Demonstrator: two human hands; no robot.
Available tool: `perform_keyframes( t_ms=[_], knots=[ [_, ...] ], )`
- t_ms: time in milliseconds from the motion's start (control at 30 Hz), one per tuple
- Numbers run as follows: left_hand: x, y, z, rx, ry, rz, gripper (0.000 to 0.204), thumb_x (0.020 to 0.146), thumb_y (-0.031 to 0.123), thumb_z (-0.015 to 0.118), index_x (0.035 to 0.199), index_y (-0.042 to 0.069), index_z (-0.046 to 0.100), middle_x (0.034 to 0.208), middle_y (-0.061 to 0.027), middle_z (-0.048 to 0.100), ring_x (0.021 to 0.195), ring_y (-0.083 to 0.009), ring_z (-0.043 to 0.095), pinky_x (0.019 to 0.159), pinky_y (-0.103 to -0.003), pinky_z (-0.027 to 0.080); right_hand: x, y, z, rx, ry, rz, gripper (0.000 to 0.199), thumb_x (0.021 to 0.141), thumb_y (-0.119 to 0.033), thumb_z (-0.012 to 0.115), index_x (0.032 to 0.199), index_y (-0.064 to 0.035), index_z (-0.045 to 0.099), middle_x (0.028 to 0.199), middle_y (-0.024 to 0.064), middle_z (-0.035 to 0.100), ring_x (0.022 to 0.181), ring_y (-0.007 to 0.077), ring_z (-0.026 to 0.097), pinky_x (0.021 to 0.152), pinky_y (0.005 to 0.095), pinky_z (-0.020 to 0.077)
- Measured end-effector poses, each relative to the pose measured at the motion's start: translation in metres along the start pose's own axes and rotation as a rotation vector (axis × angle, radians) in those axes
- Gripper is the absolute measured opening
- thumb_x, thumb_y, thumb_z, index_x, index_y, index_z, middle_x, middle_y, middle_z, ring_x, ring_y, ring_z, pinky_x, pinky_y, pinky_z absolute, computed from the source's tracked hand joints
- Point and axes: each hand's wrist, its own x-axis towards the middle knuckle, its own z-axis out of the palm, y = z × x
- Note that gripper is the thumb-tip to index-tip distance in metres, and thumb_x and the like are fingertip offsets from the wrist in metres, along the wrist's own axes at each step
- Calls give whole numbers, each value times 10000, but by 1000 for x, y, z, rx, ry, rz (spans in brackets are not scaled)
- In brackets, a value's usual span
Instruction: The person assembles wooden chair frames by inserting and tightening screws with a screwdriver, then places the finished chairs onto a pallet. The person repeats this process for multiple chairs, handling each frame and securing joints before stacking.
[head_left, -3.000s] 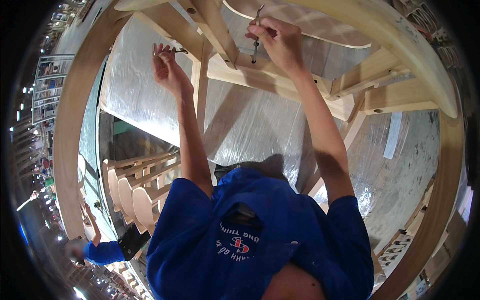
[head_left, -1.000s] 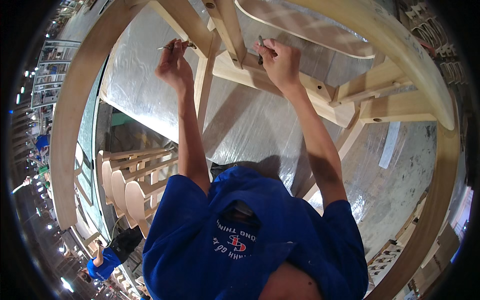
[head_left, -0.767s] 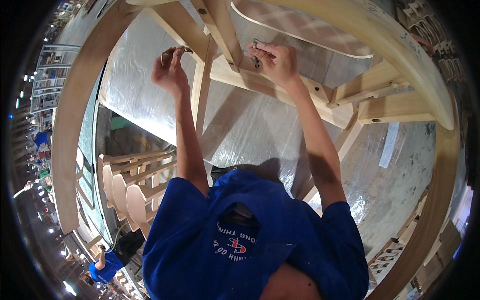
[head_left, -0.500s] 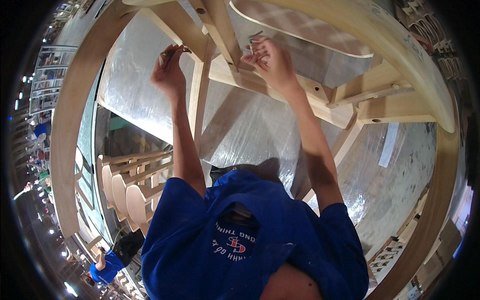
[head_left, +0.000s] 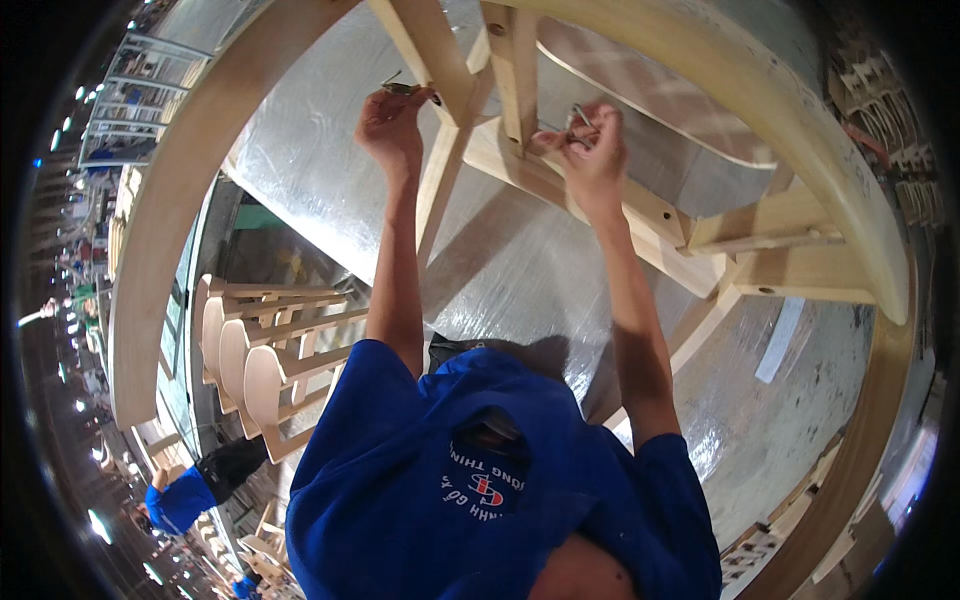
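My left hand [head_left: 390, 138] is closed in a pinch on a small metal bolt [head_left: 402, 89], its end close to a hole in a pale wooden rail [head_left: 425, 50]. A thin metal piece sticks up from the same fingers. My right hand [head_left: 598, 160] is closed round a bent grey hex key [head_left: 578, 115]. Its fingertips are beside the lower end of a second wooden rail [head_left: 512, 75], by another hole. Both rails meet a long crossbar [head_left: 540, 180] of the wooden furniture frame. Whether the right fingers also hold something smaller cannot be made out.
A curved wooden rim [head_left: 170, 220] surrounds my arms. Beneath the frame lies a film-covered surface [head_left: 500, 260], with a flat rounded board [head_left: 650, 90] at its far side. Several wooden chair parts [head_left: 265, 390] stand at left. A person in blue [head_left: 185, 500] is beyond them.
The frame and both hands appear farther right and slightly lower in the picture. My left fingers have brought the bolt up to the hole in the rail. The right hand keeps the hex key.
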Motion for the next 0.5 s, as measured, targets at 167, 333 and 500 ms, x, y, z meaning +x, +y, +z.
perform_keyframes(
  t_ms=[167,333,500],
  knots=[
    [-7,8,-1,-133,-204,-73,165,736,-104,678,877,-50,612,813,-100,663,804,-146,636,768,-256,514,0,4,-8,14,-34,11,110,846,-53,641,907,38,632,882,90,669,750,134,658,697,258,522],
    [-4,-1,-10,-71,-174,-47,106,790,-122,601,876,-67,628,879,-99,655,838,-167,631,806,-280,514,6,0,-9,-31,-83,-65,127,843,-56,648,870,64,617,853,77,666,768,121,648,693,246,514],
    [-5,0,-3,-4,-132,-103,46,811,-70,621,852,-49,626,848,-98,654,803,-130,615,753,-266,513,2,-10,-4,-140,-34,-2,122,871,-63,612,923,45,633,863,83,667,771,107,630,691,238,508]
  ],
)
